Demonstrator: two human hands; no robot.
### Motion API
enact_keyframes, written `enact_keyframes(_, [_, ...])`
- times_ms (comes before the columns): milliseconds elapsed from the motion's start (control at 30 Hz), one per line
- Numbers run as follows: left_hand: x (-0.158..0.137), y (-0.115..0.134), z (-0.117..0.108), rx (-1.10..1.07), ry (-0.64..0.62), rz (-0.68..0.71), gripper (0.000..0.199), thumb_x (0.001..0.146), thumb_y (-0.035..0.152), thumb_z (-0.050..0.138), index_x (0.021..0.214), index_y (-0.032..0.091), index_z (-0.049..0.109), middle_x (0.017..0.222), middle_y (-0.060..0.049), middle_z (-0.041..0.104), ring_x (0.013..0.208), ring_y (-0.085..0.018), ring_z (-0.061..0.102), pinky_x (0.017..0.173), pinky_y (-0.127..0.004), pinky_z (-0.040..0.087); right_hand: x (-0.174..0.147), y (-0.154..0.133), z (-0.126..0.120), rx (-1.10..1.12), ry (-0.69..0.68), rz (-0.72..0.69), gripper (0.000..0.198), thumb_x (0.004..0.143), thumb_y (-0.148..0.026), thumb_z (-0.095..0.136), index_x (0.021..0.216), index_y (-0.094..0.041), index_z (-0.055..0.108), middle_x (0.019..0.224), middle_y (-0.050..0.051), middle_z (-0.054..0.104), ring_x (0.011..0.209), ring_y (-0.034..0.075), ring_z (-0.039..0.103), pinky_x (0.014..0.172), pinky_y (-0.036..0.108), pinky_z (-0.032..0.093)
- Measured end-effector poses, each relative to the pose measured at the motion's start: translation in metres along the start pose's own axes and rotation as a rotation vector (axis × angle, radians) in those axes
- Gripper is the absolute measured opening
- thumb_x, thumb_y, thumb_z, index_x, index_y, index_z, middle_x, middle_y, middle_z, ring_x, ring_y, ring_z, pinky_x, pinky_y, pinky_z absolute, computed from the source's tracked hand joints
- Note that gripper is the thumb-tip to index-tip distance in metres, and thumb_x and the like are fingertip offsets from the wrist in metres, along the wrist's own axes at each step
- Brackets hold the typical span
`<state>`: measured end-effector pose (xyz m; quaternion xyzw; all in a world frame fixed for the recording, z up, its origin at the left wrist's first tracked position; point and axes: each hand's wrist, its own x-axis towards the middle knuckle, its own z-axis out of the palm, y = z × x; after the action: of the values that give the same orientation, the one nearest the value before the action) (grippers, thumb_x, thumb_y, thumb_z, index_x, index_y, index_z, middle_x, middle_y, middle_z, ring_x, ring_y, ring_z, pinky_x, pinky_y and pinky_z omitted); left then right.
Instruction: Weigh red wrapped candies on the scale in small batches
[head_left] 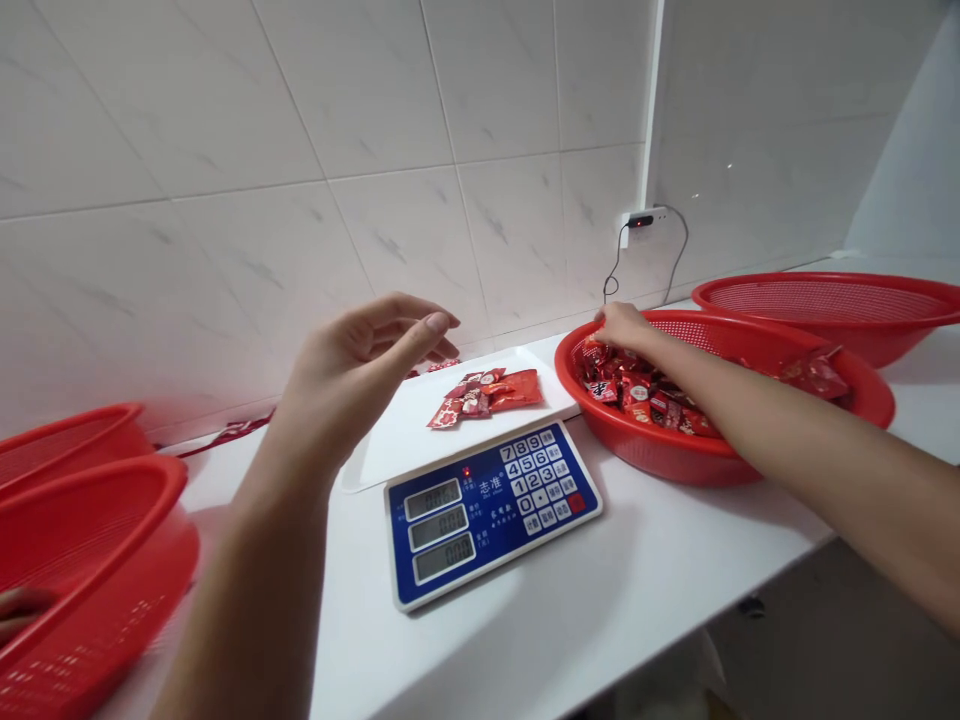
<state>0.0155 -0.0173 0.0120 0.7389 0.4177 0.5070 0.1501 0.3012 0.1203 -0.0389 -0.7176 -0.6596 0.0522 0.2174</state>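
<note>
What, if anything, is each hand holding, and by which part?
Nothing shows in the left hand. The right hand is at red packets in the basket; whether it grips one cannot be told.

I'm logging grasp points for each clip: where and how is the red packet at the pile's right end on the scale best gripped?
Probably pinch the red packet by its right edge, coming from the right and above: it lies low on the white tray with that end free, while its left part meets the other packets.

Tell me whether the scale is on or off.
On: the scale shows digits on its displays, and a small red light glows near them.
</note>
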Motion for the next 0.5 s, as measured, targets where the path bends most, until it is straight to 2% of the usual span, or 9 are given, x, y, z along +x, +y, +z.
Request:
enact_keyframes(100, [0.0,-0.002,-0.003,0.001,0.007,0.009,0.012,0.083,0.044,0.072,0.082,0.032,0.076,0.072,-0.001,0.074,0.069,-0.016,0.071,0.06,-0.024,0.054,-0.005,-0.008,-0.011,0.085,0.01,-0.023,0.026,0.084,-0.017,0.066,0.108,-0.012,0.075,0.102,0.015,0.073,0.102,0.027,0.067,0.087,0.034,0.053])
enact_keyframes(233, [0.0,-0.003,-0.006,-0.005,0.033,0.008,0.013,0.082,0.045,0.073,0.083,0.032,0.076,0.073,-0.001,0.074,0.071,-0.017,0.071,0.062,-0.025,0.055,-0.016,-0.023,-0.014,0.283,0.025,-0.071,0.033,0.091,-0.021,0.06,0.12,-0.009,0.07,0.108,0.016,0.073,0.097,0.023,0.069,0.087,0.032,0.055])
enact_keyframes(300, [-0.001,-0.002,-0.006,-0.007,0.035,0.001,0.013,0.082,0.044,0.073,0.082,0.032,0.076,0.073,-0.001,0.074,0.072,-0.017,0.071,0.063,-0.026,0.055,-0.022,-0.033,-0.007,0.492,-0.04,-0.138,0.034,0.092,-0.021,0.06,0.122,-0.009,0.068,0.108,0.016,0.074,0.095,0.021,0.07,0.088,0.032,0.056])
enact_keyframes(367, [-0.002,-0.001,-0.005,-0.001,0.028,-0.001,0.012,0.083,0.042,0.072,0.082,0.031,0.075,0.074,-0.002,0.074,0.073,-0.017,0.071,0.064,-0.025,0.055,-0.026,-0.044,0.003,0.635,-0.16,-0.187,0.035,0.092,-0.02,0.06,0.124,-0.007,0.066,0.106,0.017,0.074,0.093,0.02,0.071,0.088,0.032,0.057])
enact_keyframes(433, [-0.002,0.0,-0.005,0.004,0.027,0.011,0.01,0.084,0.039,0.071,0.082,0.03,0.075,0.074,-0.001,0.073,0.074,-0.016,0.071,0.065,-0.024,0.055,-0.028,-0.051,0.011,0.62,-0.235,-0.201,0.037,0.092,-0.018,0.059,0.126,-0.005,0.064,0.106,0.018,0.073,0.091,0.019,0.071,0.084,0.029,0.058])
enact_keyframes(500, [-0.003,0.001,-0.005,-0.002,0.034,0.029,0.008,0.085,0.035,0.07,0.082,0.029,0.075,0.073,0.0,0.073,0.074,-0.015,0.072,0.067,-0.023,0.056,-0.028,-0.052,0.015,0.54,-0.211,-0.195,0.038,0.091,-0.016,0.059,0.127,-0.005,0.064,0.106,0.018,0.073,0.089,0.019,0.071,0.083,0.029,0.058])
